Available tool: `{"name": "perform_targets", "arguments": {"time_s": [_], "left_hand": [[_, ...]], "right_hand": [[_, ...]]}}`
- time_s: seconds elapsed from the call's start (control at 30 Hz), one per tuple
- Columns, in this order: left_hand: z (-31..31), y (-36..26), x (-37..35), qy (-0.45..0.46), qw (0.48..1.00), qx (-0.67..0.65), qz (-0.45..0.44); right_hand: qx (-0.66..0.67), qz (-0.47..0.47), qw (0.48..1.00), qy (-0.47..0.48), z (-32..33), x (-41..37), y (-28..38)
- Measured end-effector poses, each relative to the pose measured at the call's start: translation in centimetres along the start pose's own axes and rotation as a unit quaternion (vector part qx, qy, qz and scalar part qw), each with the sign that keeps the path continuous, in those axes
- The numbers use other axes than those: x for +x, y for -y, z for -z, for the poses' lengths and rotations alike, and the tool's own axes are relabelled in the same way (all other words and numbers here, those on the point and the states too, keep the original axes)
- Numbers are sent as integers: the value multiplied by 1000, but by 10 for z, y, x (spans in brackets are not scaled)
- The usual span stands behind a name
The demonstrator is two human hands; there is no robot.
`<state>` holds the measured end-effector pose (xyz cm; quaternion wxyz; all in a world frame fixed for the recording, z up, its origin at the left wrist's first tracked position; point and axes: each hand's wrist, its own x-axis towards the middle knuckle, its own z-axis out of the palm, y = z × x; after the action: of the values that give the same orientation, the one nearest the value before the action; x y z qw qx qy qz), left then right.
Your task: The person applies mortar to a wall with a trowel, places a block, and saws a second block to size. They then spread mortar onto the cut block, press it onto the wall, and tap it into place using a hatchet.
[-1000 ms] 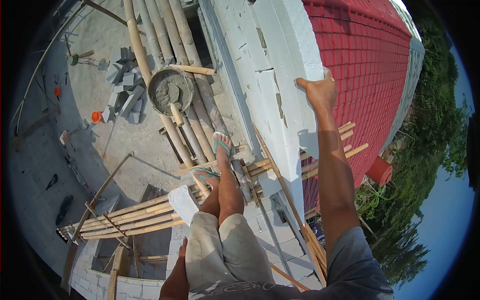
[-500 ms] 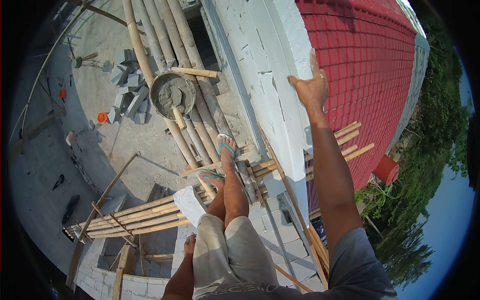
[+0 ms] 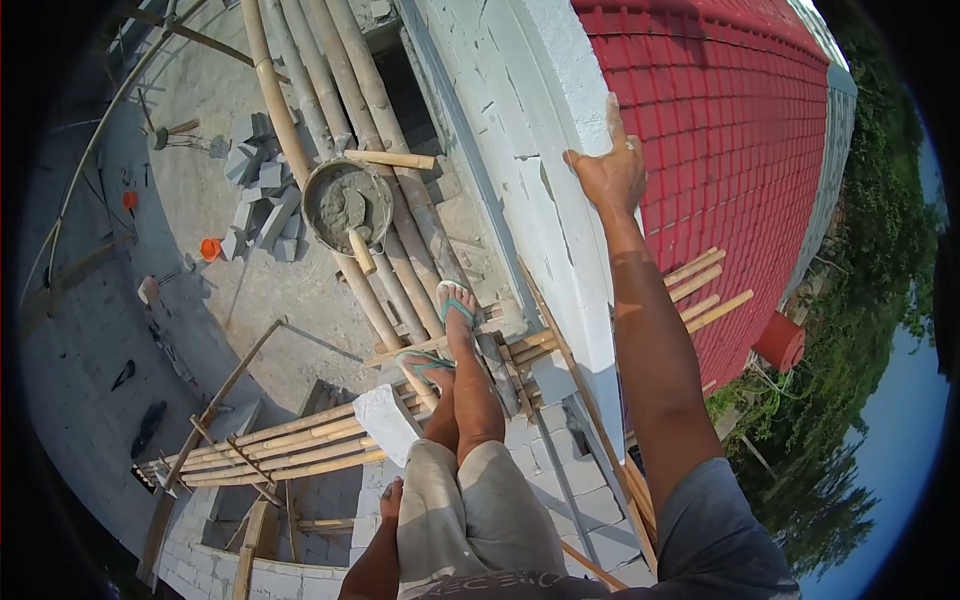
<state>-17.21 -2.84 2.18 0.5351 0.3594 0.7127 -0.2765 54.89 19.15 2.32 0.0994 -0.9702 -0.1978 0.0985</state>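
Note:
My right hand (image 3: 614,172) rests on the top of a white block wall (image 3: 575,85). Its thumb points toward the near face and its index finger stretches forward along the edge; the other fingers are partly hidden on the roof side. Beside my thigh hangs my left hand (image 3: 392,498), foreshortened, with its fingertips out of sight. Ahead of my feet, a round bucket of wet grey mortar (image 3: 328,215) stands on bamboo poles (image 3: 400,185). A trowel (image 3: 357,215) with a wooden handle lies in the mortar.
My sandalled feet (image 3: 457,303) stand on the bamboo scaffold, high above a concrete floor (image 3: 235,300). Grey blocks (image 3: 262,200) lie heaped below. A red tiled roof (image 3: 720,140) slopes away beyond the wall. A white block piece (image 3: 388,422) sits on poles near my left leg.
The view has shifted slightly, so the bucket and my feet appear a little lower. My right hand stays on the wall top, and my left hand still hangs by my thigh.

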Motion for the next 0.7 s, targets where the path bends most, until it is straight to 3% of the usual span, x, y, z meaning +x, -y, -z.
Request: {"name": "perform_targets", "arguments": {"time_s": [0.1, 0.17, 0.27, 0.33, 0.43, 0.5, 0.53, 0.57, 0.63, 0.7], "left_hand": [[0, -2, -8, 9, 1000, -8, 19], [-3, -7, -9, -3, 994, -110, -16], [2, -16, -15, 20, 993, -115, -2], [7, -4, -9, 2, 999, -48, -19], [7, -14, -11, 4, 998, -54, -21], [11, -6, 15, -3, 999, -30, -22], [14, -20, 15, -13, 1000, -17, -20], [13, -35, 18, -13, 994, -104, 2], [14, -98, 31, -47, 998, -46, 21], [4, -181, 41, 17, 989, -145, -15]], "right_hand": [[-25, 14, 999, -23, -2, 0, -3], [-8, 20, 1000, 4, -1, 5, -9], [20, 80, 997, -4, 2, -1, -28], [114, 137, 984, 14, 6, -7, -47], [207, 95, 972, 53, 23, -35, -78], [183, 55, 979, 64, 30, -58, -95], [161, 25, 983, 82, 31, -70, -106], [165, 12, 983, 84, 32, -82, -116], [168, 8, 983, 77, 34, -110, -132], [147, -11, 984, 95, 37, -134, -142]]}}
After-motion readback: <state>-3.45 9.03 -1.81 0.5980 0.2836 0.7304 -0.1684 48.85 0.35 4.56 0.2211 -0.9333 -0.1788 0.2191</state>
